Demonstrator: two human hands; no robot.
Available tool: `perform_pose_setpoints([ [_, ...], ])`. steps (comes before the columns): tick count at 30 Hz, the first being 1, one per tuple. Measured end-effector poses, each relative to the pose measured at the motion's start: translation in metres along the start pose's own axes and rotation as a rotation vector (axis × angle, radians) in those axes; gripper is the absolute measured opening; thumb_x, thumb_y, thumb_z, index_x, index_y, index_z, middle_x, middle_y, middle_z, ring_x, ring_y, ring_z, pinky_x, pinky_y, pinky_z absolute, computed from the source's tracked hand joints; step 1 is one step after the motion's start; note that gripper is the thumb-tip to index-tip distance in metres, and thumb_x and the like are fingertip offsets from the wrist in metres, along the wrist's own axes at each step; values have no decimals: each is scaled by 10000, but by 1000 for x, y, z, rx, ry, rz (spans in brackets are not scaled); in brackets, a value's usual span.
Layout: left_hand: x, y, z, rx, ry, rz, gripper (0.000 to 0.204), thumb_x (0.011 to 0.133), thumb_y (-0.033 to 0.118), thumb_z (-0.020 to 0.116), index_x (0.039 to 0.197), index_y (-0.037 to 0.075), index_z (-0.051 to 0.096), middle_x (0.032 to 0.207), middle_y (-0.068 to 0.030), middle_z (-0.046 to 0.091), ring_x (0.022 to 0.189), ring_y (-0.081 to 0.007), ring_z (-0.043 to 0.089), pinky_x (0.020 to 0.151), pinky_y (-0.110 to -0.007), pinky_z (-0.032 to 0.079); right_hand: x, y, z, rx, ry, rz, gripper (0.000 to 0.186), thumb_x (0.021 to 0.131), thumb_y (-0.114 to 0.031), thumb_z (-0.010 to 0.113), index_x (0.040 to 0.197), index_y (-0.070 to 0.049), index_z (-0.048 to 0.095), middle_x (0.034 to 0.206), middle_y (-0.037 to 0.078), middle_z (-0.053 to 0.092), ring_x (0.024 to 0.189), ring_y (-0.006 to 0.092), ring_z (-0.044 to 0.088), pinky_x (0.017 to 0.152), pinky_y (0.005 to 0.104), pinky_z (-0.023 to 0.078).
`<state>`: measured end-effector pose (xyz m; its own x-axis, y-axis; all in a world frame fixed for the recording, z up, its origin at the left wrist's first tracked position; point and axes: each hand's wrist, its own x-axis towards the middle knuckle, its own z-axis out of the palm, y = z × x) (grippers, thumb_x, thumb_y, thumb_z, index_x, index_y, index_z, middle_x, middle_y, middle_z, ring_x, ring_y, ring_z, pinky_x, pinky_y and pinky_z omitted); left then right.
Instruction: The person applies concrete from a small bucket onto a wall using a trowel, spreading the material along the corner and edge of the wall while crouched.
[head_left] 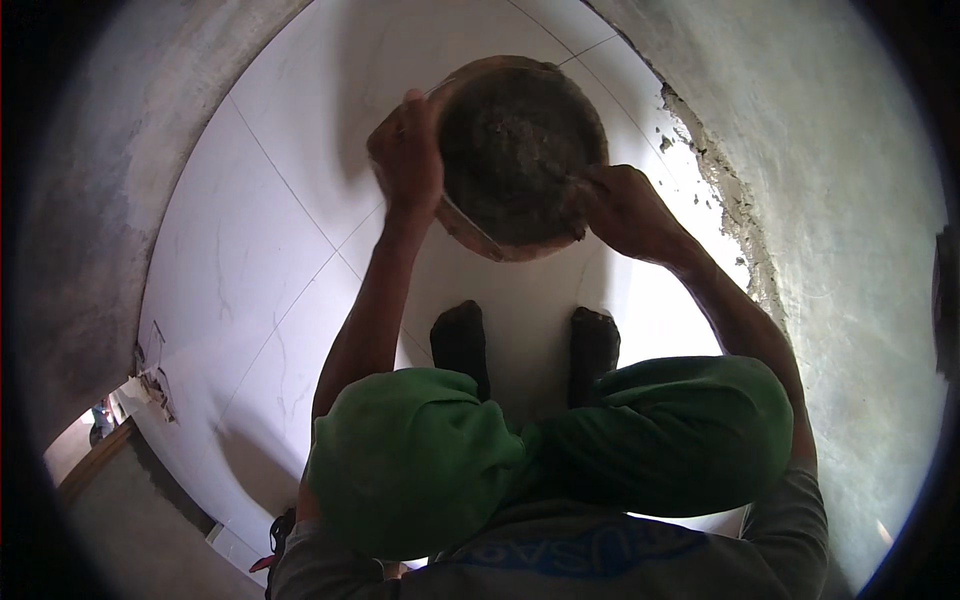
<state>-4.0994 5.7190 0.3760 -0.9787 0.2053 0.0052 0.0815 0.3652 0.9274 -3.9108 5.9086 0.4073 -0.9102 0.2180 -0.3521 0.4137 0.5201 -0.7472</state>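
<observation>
A round, brownish basin (520, 251) is in front of my feet, over the white tiled floor. Inside it is a dark grey, rough mass (515, 140) that resembles wet mortar. My left hand (408, 165) grips the basin's left side, its thumb pointing up along the rim. On the opposite side, my right hand (628, 212) is closed at the right rim, with its fingertips reaching over the edge to the inside. Shade hides the exact hold of those right fingers. Whether the basin touches the floor I cannot tell.
Bare plastered walls rise at the left (110, 200) and right (840, 200). Rough mortar crumbs (725, 180) line the floor's right edge. My green-clad knees (420, 460) and dark-covered feet (460, 340) are close below the basin. A wooden strip (95, 465) lies at lower left.
</observation>
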Motion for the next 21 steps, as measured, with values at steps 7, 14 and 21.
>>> perform_pose_setpoints([
  [7, 28, -105, -55, 119, 31, 115, 444, 1147, 377, 512, 1095, 5, 748, 965, -138, 762, 893, -235, 710, 831, -426, 570, 11, -19, -44, 273, -109, 206, 363, 1111, -344, 624, 1020, -7, 723, 719, 23, 631, 537, 84, 600, 434, 265, 472],
  [14, 45, -101, -87, 200, 97, -211, 557, 1152, 438, 489, 953, -22, 732, 852, -154, 730, 796, -261, 667, 787, -451, 532, 47, 111, -116, 926, -150, 414, 318, 1114, -288, 557, 1112, -3, 698, 722, 42, 612, 504, 104, 556, 419, 273, 487],
  [21, 37, -113, -105, 167, 109, -275, 590, 1167, 464, 466, 821, 26, 657, 772, -73, 665, 731, -216, 634, 745, -436, 527, 51, 174, -95, 383, 139, 486, 260, 1084, -292, 538, 1071, -64, 663, 778, 89, 680, 636, 207, 676, 539, 357, 540],
])
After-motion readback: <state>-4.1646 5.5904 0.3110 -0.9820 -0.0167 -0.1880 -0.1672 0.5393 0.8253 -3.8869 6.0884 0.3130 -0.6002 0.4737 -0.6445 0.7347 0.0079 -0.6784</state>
